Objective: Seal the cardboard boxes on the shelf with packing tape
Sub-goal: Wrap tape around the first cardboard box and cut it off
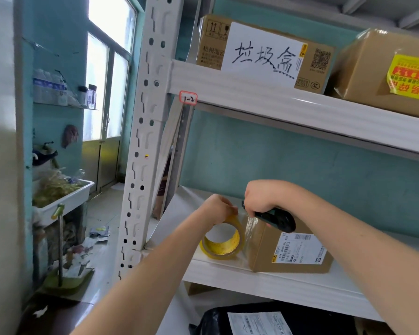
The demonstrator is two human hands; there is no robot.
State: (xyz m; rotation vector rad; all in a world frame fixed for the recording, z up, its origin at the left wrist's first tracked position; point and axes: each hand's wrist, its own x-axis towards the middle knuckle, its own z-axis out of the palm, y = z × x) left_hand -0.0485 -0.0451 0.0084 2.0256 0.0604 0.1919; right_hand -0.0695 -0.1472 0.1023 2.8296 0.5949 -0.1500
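Shelf (276, 284), lower centre, carries cardboard box (261, 250), tape roll (224, 247) just beside it. Left hand (218, 207) grip pinches roll top; right hand (259, 195) grip wraps black cutter (278, 220) at the stretched tape. Risk: blade slips into left fingers, close by.

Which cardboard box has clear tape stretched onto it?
The small box beside the tape roll; the signed box and yellow-stickered box above sit untouched.

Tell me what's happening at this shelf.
A person is taping a small cardboard box on the white shelf. The left hand holds the packing tape roll by its top, with clear tape stretched across to the box's left end. The right hand grips a dark-handled tool, apparently a cutter, at that stretch.
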